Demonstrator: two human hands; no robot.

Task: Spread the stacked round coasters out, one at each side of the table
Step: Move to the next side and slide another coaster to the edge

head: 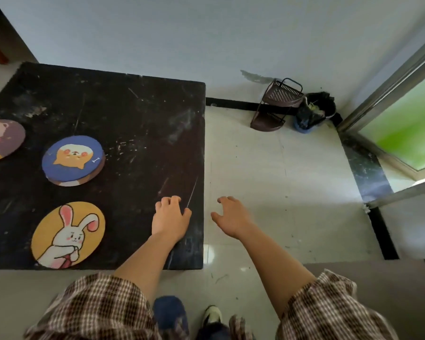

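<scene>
A black square table fills the left half of the view. A blue round coaster with an orange dog lies on top of another coaster whose brown and white rim shows beneath it. A yellow rabbit coaster lies near the table's front edge. A purple bear coaster sits at the left, cut off by the frame. My left hand rests on the table near its right edge, fingers curled, holding nothing. My right hand hovers over the floor beyond that edge, fingers spread and empty.
Pale floor tiles lie right of the table. A brown corner rack and a bin with a black bag stand against the wall. A sliding door frame is at the far right. My feet are below.
</scene>
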